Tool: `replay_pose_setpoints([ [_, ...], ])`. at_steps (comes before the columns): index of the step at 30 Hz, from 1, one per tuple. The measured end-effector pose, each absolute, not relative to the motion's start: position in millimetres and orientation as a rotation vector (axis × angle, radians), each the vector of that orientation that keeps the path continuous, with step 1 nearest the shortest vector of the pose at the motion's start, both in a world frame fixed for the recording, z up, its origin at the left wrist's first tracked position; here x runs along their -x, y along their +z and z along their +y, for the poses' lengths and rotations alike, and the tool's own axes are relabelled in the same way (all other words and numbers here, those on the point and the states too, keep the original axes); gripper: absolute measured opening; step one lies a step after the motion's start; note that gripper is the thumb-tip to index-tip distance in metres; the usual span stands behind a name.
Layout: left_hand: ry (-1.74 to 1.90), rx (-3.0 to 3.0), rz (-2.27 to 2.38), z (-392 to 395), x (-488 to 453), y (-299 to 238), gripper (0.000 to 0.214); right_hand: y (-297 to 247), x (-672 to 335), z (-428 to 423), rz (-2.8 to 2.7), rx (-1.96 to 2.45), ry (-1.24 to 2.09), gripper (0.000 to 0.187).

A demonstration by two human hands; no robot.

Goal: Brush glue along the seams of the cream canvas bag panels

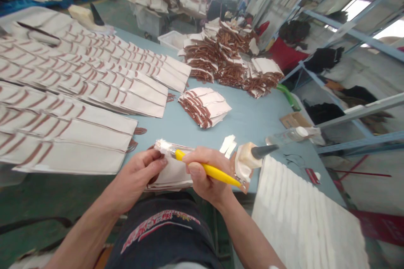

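My right hand (208, 174) is wrapped round a brush with a yellow handle (217, 173). Its whitish, ragged tip (164, 147) meets the far left corner of a cream fabric piece (176, 172) with brown edging. That piece lies on what looks like a small stack at the table's near edge. My left hand (142, 172) pinches the stack's left edge between thumb and fingers, close to the brush tip. Just right of my right hand stands a glue-smeared, cream-coloured container (244, 157) with a black cone-shaped spout. Small white strips (227, 145) lie behind it.
Overlapping rows of cream pieces (94, 134) with brown strips cover the table's left side. A small bundle (205, 105) lies mid-table (252, 113), with tall stacks (217, 54) behind. At right are a clear bottle (290, 135), white padded strips (303, 214) and a shelf rack (353, 117).
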State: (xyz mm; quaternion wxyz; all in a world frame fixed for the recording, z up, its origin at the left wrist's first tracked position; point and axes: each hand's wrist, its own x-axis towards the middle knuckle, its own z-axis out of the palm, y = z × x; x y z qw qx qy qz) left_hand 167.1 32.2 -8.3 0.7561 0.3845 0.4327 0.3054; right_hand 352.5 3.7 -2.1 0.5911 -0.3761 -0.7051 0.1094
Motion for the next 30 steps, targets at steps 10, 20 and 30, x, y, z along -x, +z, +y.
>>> replay_pose_setpoints([
  [10, 0.720, -0.747, 0.939, 26, -163, -11, 0.031, -16, -383, -14, -1.225, 1.022, 0.303, 0.029],
  [20, 0.720, -0.672, 1.028, 23, -183, 8, 0.035, -11, -372, -16, -1.513, 0.804, 0.135, 0.028],
  [30, 0.720, -0.774, 0.987, 18, -181, 10, 0.041, -17, -380, -1, -1.575, 1.138, -0.038, 0.019],
])
